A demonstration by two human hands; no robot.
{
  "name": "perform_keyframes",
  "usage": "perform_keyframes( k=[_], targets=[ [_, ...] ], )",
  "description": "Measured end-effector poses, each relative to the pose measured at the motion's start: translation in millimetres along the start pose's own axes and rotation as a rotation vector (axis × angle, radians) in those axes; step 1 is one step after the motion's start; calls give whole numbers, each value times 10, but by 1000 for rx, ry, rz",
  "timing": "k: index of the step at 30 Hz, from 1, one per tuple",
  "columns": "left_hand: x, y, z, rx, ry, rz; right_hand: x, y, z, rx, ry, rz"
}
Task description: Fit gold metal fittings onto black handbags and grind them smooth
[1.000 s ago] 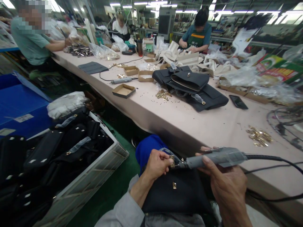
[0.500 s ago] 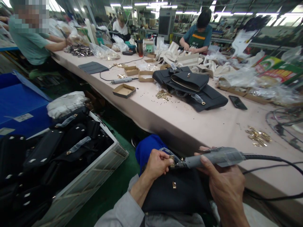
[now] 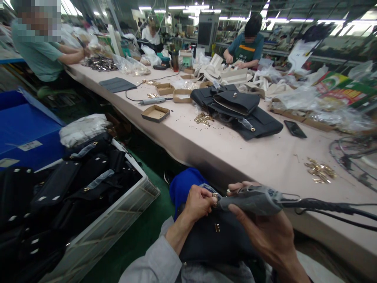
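Right hand, closed around grey screwdriver, sits closer than before to left hand, which pinches metal fitting on black bag.

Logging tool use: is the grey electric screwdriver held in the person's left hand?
No, the right hand grips the grey screwdriver, while the left hand pinches a metal fitting on the black bag.

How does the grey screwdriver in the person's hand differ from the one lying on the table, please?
The held screwdriver is gripped in the right hand, tip against a gold fitting pinched by the left hand; the table screwdriver lies flat on the table, untouched. The held screwdriver hangs over a black bag; the table screwdriver lies near a cardboard tray. Both are grey and corded.
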State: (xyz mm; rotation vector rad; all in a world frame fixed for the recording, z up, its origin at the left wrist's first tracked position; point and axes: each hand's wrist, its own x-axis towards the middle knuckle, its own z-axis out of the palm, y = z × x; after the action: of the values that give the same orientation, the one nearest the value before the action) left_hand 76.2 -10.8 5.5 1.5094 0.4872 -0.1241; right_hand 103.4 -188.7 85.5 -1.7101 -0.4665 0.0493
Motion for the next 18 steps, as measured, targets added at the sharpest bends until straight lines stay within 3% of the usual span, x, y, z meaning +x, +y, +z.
perform_keyframes(
  k=[5,11,15,18],
  targets=[
    [-10,4,45,27,9,-14,141,5,-102,-95,-253,-115],
    [-28,-2,81,40,22,-23,304,-171,-81,-140,-524,-136],
    [-17,-41,87,32,22,-23,396,-236,-80,-133,-629,-170],
    [-2,-87,99,19,33,-30,469,-247,-105,-86,-670,-101]
  ],
)
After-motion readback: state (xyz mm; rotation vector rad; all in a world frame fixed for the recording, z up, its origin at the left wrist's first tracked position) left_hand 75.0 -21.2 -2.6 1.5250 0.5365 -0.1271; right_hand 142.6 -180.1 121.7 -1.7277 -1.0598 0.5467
